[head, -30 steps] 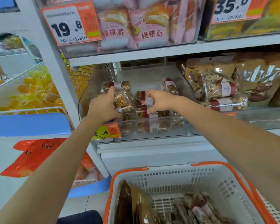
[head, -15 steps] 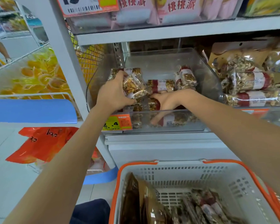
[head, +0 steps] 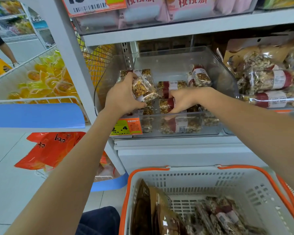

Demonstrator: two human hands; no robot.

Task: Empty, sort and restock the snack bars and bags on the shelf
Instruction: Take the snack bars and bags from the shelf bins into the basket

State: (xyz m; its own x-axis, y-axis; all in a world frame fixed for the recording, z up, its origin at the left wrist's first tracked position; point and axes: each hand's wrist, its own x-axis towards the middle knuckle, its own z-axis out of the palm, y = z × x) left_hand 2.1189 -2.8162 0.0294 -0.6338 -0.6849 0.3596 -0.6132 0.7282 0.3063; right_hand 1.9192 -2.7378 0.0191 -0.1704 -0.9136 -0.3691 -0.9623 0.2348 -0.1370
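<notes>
A clear plastic bin (head: 227, 77) on the middle shelf holds several wrapped nut bars with red-and-white labels (head: 200, 77). My left hand (head: 122, 97) grips a tilted nut bar (head: 143, 89) at the bin's left side. My right hand (head: 183, 100) reaches down into the bin's front, with fingers curled on a nut bar (head: 166, 105) lying there. More bars lie behind the bin's front wall (head: 180, 126). A white basket with orange rim (head: 227, 182) stands below, holding brown bags (head: 143, 209) and more nut bars (head: 224, 216).
A neighbouring bin at right holds nut bars and brown bags (head: 268, 82). Pink packs (head: 143, 12) fill the shelf above. A wire rack of yellow cups (head: 46, 78) stands at left, with orange bags (head: 49, 148) under it. A person's legs (head: 0, 48) show far left.
My left hand has lifted and tilted its nut bar. My right hand has dropped from the bars at the middle down to the bin's front. The view has shifted slightly downward.
</notes>
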